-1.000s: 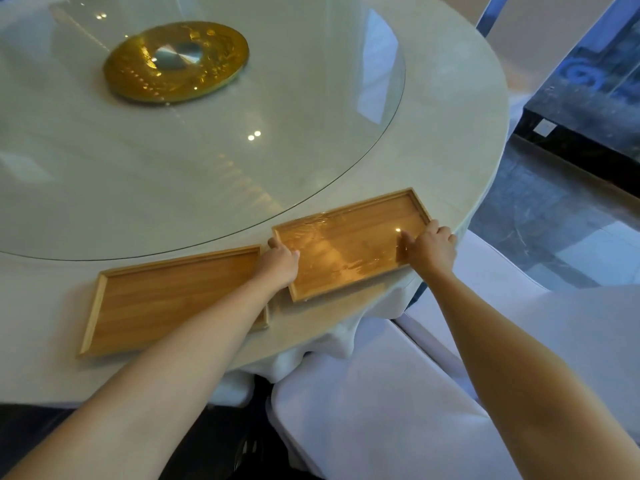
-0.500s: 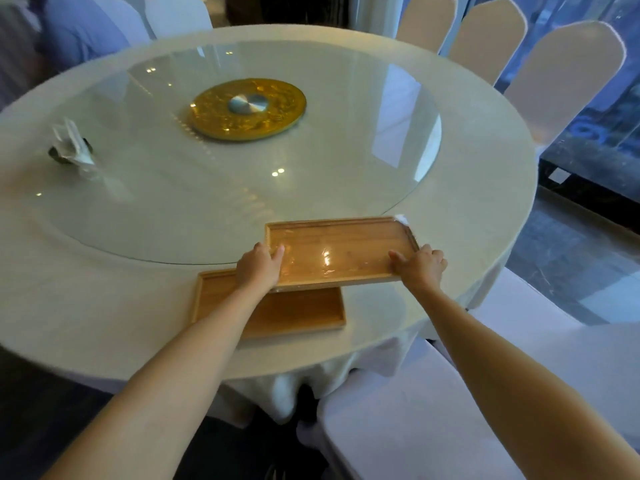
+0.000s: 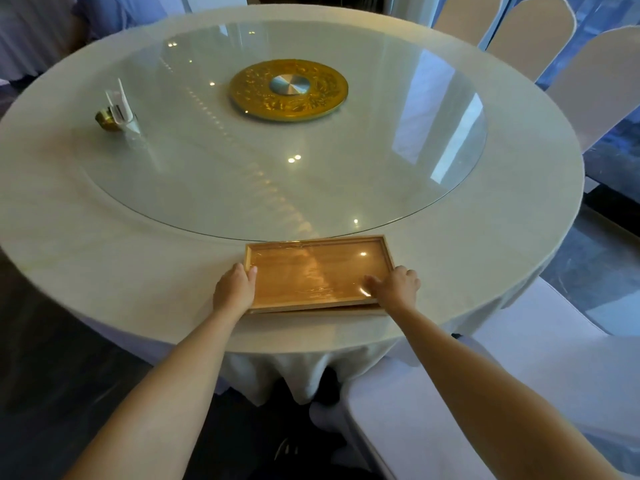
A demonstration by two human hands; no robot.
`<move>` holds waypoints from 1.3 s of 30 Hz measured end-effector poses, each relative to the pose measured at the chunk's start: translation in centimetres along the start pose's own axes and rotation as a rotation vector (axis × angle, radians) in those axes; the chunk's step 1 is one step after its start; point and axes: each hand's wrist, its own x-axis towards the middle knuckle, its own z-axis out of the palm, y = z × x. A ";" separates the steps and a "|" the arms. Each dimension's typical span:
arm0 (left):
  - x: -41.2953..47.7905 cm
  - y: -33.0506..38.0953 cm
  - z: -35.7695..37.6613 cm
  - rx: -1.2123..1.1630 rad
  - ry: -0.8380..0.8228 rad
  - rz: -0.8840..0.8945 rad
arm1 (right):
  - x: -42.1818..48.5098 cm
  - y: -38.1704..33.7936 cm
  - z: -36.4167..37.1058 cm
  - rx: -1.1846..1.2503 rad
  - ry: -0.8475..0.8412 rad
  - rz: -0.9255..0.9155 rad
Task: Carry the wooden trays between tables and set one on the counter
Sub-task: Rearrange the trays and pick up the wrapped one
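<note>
A glossy wooden tray [image 3: 311, 271] lies stacked on a second wooden tray [image 3: 322, 310], of which only the near edge shows beneath it. Both rest near the front edge of the round white table [image 3: 104, 258]. My left hand [image 3: 235, 289] grips the top tray's left end, thumb over the rim. At the tray's near right corner my right hand [image 3: 394, 287] holds on, its fingers lying on the tray's inner surface.
A round glass turntable [image 3: 207, 174] covers the table's middle, with a gold disc [image 3: 289, 90] at its centre. A small gold holder with a folded napkin [image 3: 116, 112] stands at the left. White-covered chairs [image 3: 485, 393] stand at the near right and far right.
I have carried the glossy tray leftward and set it squarely on top of the other tray, which now shows only at its near edge. The view has pulled back from the table.
</note>
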 end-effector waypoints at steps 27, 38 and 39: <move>1.7 -1.8 0.9 -0.269 -0.241 -0.088 | 1.2 1.8 0.5 0.209 -0.138 0.090; 1.5 -1.4 0.8 -0.283 -0.239 -0.095 | 1.6 1.8 0.8 0.316 -0.138 0.092; 1.5 -1.4 0.8 -0.292 -0.245 -0.099 | 1.7 1.7 0.8 0.340 -0.151 0.113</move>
